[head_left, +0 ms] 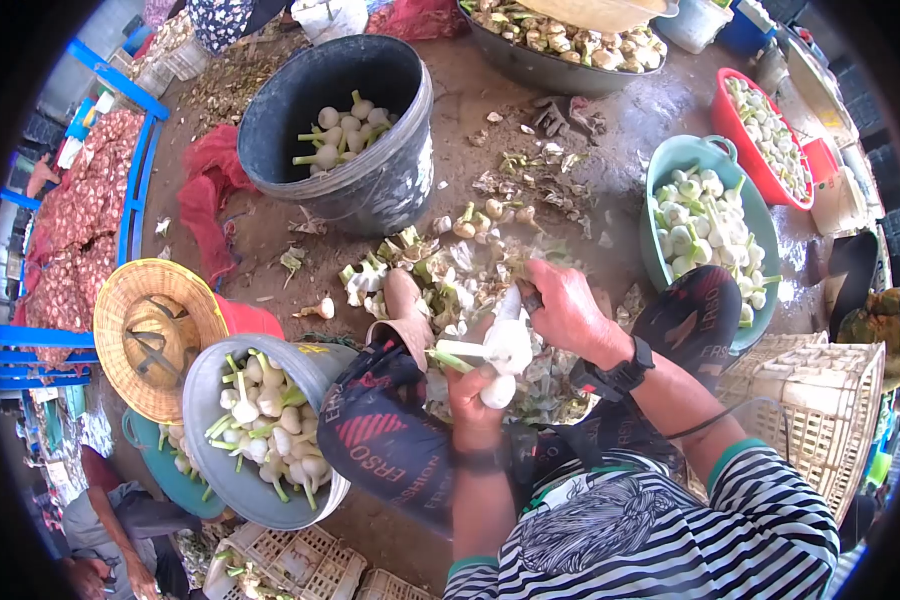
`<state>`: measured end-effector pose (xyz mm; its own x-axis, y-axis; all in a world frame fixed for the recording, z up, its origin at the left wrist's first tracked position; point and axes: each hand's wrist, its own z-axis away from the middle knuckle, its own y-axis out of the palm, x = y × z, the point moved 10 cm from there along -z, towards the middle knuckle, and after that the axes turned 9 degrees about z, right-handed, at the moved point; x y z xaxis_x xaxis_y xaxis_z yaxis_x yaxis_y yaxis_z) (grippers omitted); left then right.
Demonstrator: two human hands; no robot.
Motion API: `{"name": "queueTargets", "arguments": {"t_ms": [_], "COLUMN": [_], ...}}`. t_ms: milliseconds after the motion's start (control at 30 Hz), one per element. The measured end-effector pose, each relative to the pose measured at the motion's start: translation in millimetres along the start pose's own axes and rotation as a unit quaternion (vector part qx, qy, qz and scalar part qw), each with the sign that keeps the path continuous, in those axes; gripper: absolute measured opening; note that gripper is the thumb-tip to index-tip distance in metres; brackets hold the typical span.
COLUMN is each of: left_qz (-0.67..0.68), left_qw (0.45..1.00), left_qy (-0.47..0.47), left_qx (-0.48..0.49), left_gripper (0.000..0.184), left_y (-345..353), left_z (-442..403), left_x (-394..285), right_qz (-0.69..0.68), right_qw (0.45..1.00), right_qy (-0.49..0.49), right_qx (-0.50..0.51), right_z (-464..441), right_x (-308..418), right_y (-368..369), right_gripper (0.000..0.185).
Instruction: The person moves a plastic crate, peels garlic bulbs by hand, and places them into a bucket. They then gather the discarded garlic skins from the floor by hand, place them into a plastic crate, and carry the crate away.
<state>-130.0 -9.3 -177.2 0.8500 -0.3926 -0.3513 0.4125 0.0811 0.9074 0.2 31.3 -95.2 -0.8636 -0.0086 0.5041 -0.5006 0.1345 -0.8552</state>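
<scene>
**Left hand (472, 398) closed on garlic (510, 346), stem pointing left**

The garlic's long axis runs roughly left to right, the bulb at the right end and the pale stem reaching left, its green tip tilted slightly toward the near side. It lies just beyond the left hand, whose fingers are curled around it; a second bulb (498, 392) shows at the near side of the first, against the fingers. The right hand (573, 315), to the far right of the garlic, is closed on a knife (510, 303), its blade slanting toward the bulb; whether they touch, I cannot tell. Scraps (460, 290) lie beyond the hands. A grey bucket (310, 372) of garlic stands to the left, a green basin (658, 235) to the right.
</scene>
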Motion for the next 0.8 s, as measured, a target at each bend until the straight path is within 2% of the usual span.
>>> {"name": "queueTargets", "arguments": {"t_ms": [67,167,233,267,333,400,433,467,500,533,600,667,700,733,767,800], "left_qz": [-0.013,-0.071,0.002,-0.033,-0.101,-0.092,-0.094,-0.097,-0.017,0.087,0.285,0.246,0.291,0.336,0.331,0.327], "left_qw": [1.0,0.997,1.0,0.999,0.994,0.995,0.994,0.993,0.998,0.995,0.953,0.964,0.95,0.933,0.936,0.939], "left_qy": [0.005,0.027,0.003,-0.009,-0.037,-0.019,-0.025,-0.029,-0.019,-0.041,-0.075,-0.04,-0.061,-0.083,-0.085,-0.089], "left_qx": [0.027,-0.01,-0.005,-0.003,0.0,-0.031,-0.049,-0.069,-0.054,-0.013,0.068,0.094,0.095,0.098,0.083,0.068], "left_gripper": [0.057,0.055,0.052,0.051,0.049,0.045,0.044,0.042,0.038,0.038,0.039,0.044,0.045,0.046,0.046,0.047], "left_y": [1,6,23,12,-19,-7,-5,-6,-8,-5,1,2,5,9,9,9], "left_z": [0,2,1,-1,-4,-8,-8,-8,-8,-10,-11,-7,-9,-10,-11,-10], "left_x": [2,1,-2,1,15,12,13,14,13,16,13,2,4,6,8,11], "right_qz": [0.025,0.097,0.044,0.017,-0.052,-0.082,-0.139,-0.282,-0.42,-0.547,-0.723,-0.796,-0.834,-0.663,-0.438,-0.177], "right_qw": [1.0,0.995,0.996,0.995,0.995,0.995,0.99,0.956,0.897,0.813,0.681,0.593,0.519,0.728,0.88,0.962], "right_qy": [-0.004,0.028,0.078,0.103,0.076,0.041,0.012,0.074,0.135,0.191,0.116,0.121,0.183,0.17,0.147,0.115], "right_qx": [-0.012,-0.026,-0.009,0.001,-0.028,-0.037,-0.003,0.013,0.031,0.052,0.03,0.015,-0.032,0.045,0.114,0.173], "right_z": [-2,-2,4,6,5,2,3,6,11,16,9,2,12,15,21,31], "right_x": [-7,-21,-32,-33,-19,-5,1,-10,-18,-22,-11,-35,-61,-66,-70,-79], "right_y": [9,25,26,21,-8,-30,-27,-20,-9,6,-11,-9,0,12,27,39], "right_gripper": [0.019,0.02,0.02,0.021,0.024,0.027,0.022,0.019,0.016,0.014,0.021,0.023,0.019,0.018,0.017,0.017]}}
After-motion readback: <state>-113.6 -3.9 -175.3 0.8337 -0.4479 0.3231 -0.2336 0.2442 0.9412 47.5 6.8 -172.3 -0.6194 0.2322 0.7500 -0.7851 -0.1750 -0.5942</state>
